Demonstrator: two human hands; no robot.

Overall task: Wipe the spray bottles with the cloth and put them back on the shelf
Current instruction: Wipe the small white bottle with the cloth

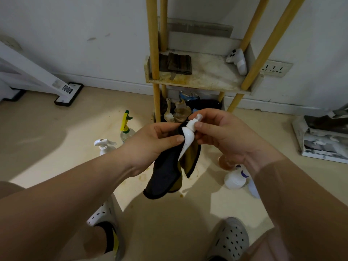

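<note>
The small white spray bottle (188, 137) is mid-air in front of me, below the shelf (199, 80). My L hand (154, 142) grips its body w/ the dark cloth (169, 170) wrapped behind it, thumb pressed on it. My R hand (222, 134) pinches the cap betw. thumb + forefinger. The yellow-trigger bottle (126, 127) & white trigger bottle (104, 146) stand on the floor (56, 147) to my left.

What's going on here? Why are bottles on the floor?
Someone is wiping a small white bottle. The left hand holds a dark cloth around it, and the right hand pinches its top. A yellow-topped bottle and a white pump bottle stand on the floor near the shelf.
</note>
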